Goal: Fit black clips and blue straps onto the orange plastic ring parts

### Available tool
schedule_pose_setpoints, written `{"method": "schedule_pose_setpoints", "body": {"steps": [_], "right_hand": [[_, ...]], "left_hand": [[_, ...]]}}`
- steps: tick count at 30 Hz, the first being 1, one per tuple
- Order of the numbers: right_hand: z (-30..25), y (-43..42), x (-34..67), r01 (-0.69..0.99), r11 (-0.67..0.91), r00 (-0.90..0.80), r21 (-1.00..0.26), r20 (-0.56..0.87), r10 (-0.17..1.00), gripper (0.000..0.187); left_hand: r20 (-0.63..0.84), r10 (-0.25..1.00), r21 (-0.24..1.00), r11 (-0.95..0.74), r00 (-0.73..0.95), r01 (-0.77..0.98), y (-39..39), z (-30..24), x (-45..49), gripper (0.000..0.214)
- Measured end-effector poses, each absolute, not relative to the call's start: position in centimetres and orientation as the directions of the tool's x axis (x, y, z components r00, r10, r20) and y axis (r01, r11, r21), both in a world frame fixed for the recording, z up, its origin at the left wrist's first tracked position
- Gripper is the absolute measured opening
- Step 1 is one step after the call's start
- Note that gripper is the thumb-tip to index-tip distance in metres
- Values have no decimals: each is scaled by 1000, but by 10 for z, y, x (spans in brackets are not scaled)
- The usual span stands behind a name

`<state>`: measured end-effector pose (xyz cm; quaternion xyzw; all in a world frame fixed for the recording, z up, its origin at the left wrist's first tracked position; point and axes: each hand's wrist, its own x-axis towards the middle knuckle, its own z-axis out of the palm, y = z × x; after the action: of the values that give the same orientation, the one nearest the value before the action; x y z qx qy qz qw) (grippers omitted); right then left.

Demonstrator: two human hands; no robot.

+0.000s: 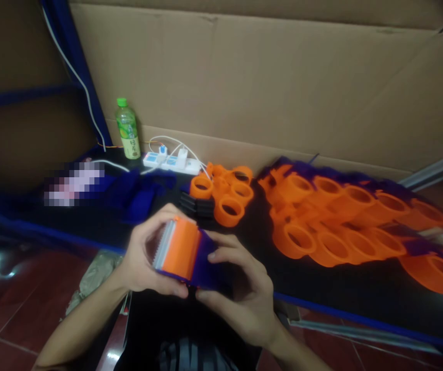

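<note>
Left hand [140, 252]: its grip is holding the left side of the tape dispenser [181, 250], fingers going over the far edge, thumb lying along the near one.
Right hand [246, 288]: its grip is holding the dispenser's blue part at the right, fingers bending over from the far side, thumb sitting nearer.
Tape dispenser: it is resting in both hands, above the near edge of the bench [302, 281], its grey toothed strip [164, 245] showing at the left.
Progress: orange part, blue part and toothed strip are sitting together, so this one is looking mostly assembled; fingers and blur are hiding whether anything is missing.
Rows of orange rings [337, 221]: many are lying at the right with blue parts among them, probably finished or nearly so.
Orange cluster [223, 190]: fewer rings are lying mid-bench, no blue clearly showing, so these are seeming undone; black pieces [196, 206] are lying just beside.
Blue pieces [140, 198]: they are lying at the left, apart from the rings, perhaps unused parts.
Power strip [173, 164]: it is carrying plugs and white cables at the far side.
Bottle [129, 131]: it is standing upright, left of the strip.
Cardboard [263, 77]: it is rising behind everything.
</note>
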<state>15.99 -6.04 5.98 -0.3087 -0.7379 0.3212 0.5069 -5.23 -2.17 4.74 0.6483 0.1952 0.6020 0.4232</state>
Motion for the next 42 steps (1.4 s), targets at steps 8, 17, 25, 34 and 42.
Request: {"method": "schedule_pose_setpoints", "body": {"steps": [8,17,25,34,42], "right_hand": [[65,-62,163,124,633,-346,-765,564,750,48],[55,-63,161,497,692,-371,-523,593,714,73],[61,-49,176,694,673,-426,-255,608,670,92],[112,91,268,978,112,-6,-175,514,858,80],[95,145,280,999,10,-26,52,321,947,87]], "left_hand": [[624,741,779,-566,250,-268,-22,51,-52,84],[381,924,889,-355,39,-289,-31,50,-40,55],[175,984,834,-139,18,-534,-11,37,-24,48],[197,957,917,-103,213,-385,-6,28,-21,49],[196,936,953,-113,291,-280,-6,25,-25,33]]}}
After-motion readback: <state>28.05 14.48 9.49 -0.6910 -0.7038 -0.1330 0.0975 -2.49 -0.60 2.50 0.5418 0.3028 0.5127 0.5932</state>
